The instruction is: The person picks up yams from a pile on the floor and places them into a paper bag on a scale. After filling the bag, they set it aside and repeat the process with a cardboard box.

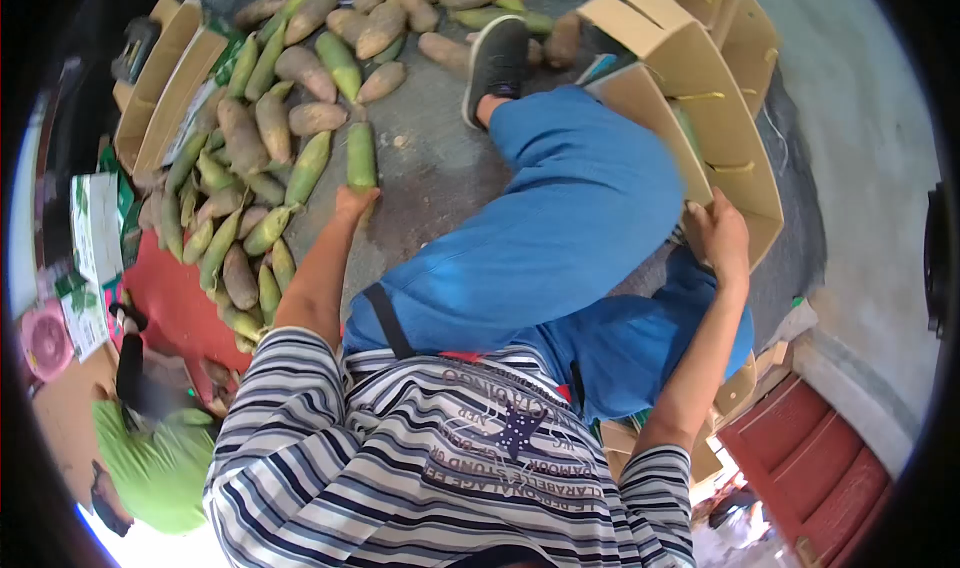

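Observation:
My left hand is wrapped round the lower end of a thick green vegetable, held over the dark floor beside the pile. At the right, my right hand has its fingers bent at the near edge of an open cardboard box; whether they grip the edge I cannot make out. Many green and brown long vegetables lie heaped to the left of my left hand and on toward the top of the view. Some green shows inside the box.
My bent leg in blue trousers lies between my hands, with a dark shoe beyond. More cardboard boxes stand at the upper right, others at the upper left. A person in green is at the lower left, near a pink basin.

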Tool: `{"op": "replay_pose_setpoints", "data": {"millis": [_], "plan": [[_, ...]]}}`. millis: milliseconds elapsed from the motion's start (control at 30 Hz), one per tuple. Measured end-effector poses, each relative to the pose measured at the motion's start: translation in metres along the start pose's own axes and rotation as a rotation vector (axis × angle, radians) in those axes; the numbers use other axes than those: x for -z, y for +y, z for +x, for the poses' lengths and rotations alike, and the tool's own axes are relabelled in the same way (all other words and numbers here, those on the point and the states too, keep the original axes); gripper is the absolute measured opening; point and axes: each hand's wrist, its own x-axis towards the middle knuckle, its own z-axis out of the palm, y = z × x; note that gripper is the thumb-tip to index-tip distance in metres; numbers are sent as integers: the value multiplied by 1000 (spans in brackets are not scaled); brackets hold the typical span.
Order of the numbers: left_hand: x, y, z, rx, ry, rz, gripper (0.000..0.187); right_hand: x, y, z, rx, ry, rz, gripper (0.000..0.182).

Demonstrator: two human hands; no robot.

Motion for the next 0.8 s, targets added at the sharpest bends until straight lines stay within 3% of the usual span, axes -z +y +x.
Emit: {"op": "replay_pose_setpoints", "data": {"millis": [100, 233, 333, 500, 667, 733, 800], "plan": [[2, 28, -17, 193, -158, -431, 67, -10, 17, 0, 66, 96, -52, 30], [10, 61, -25, 396, -380, -1055, 63, -2, 11, 0, 20, 19, -38, 26], [30, 102, -50, 320, -479, -1014, 60, -3, 11, 0, 33, 28, -46, 26], [67, 224, -139, -438, -249, -779, 39, -5, 11, -1, 46, 37, -111, 27], [101, 350, -219, -1202, -71, -546, 61, -5, 11, 0, 51, 29, -107, 26], [107, 397, -247, -1569, 138, -225, 66, -3, 11, -1, 53, 21, -106, 27], [90, 433, -266, -1732, 102, -184, 65, -2, 10, -1, 53, 13, -103, 27]]}}
